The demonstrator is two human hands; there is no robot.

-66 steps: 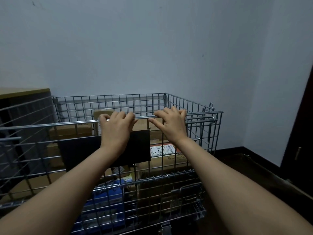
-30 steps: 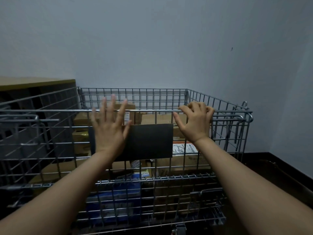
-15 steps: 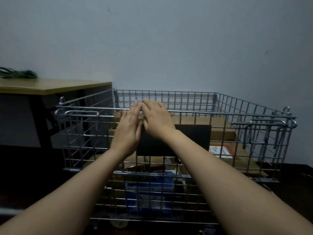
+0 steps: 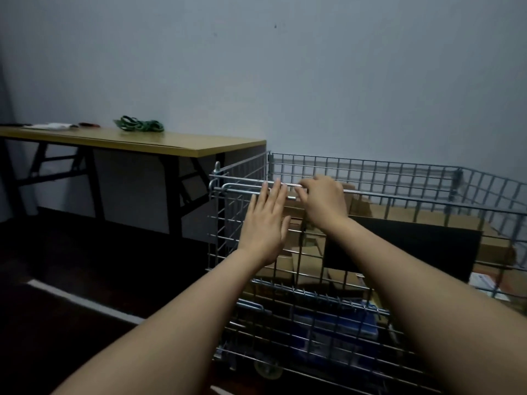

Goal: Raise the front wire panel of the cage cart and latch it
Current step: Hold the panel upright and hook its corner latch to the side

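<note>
The grey wire cage cart (image 4: pixel 370 178) stands against the wall, with its front wire panel (image 4: pixel 310 269) upright. At the panel's top left corner sits a looped latch bar (image 4: pixel 242 187). My left hand (image 4: pixel 265 226) lies flat against the panel, fingers straight and slightly spread, tips at the top rail. My right hand (image 4: pixel 322 203) is curled at the top rail beside the latch bar's right end, fingers bent around the wire there. A black plate (image 4: pixel 413 246) hangs on the panel.
Cardboard boxes (image 4: pixel 399 215) and a blue item (image 4: pixel 336 332) fill the cart. A wooden table (image 4: pixel 137 141) with black legs stands to the left, with a green cord (image 4: pixel 139 125) on it. The floor is dark. One caster (image 4: pixel 268 369) shows under the cart.
Both hands slid left along the top rail to the left corner latch. My left hand flattened against the panel; my right hand curled at the latch bar. My view swung left.
</note>
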